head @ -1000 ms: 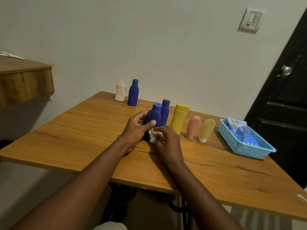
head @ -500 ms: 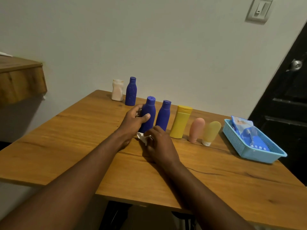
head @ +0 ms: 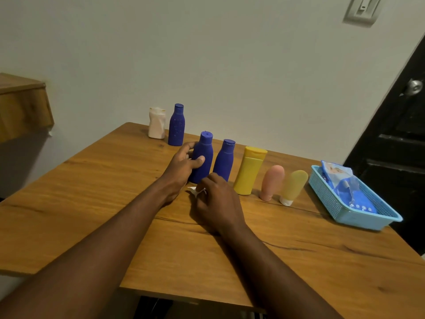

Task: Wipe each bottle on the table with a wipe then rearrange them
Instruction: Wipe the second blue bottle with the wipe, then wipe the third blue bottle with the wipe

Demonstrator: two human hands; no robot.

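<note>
My left hand (head: 181,166) grips an upright blue bottle (head: 203,157) standing on the wooden table (head: 92,180). Just in front of it, my right hand (head: 216,201) holds a crumpled white wipe (head: 195,191), mostly hidden under the fingers. To the right stand a second blue bottle (head: 224,160), a yellow bottle (head: 249,170), a pink tube (head: 271,183) and a pale yellow tube (head: 293,187) in a row. A white bottle (head: 156,123) and a third blue bottle (head: 176,125) stand at the back by the wall.
A light blue basket (head: 358,217) holding a blue wipes pack (head: 345,185) sits at the table's right side. A wooden shelf (head: 23,107) juts out at left. A black door (head: 395,139) is at the right.
The gripped blue bottle went from tilted to upright, set a little left of its neighbour. My right hand drew back with the wipe toward the table front. The camera tipped upward slightly.
</note>
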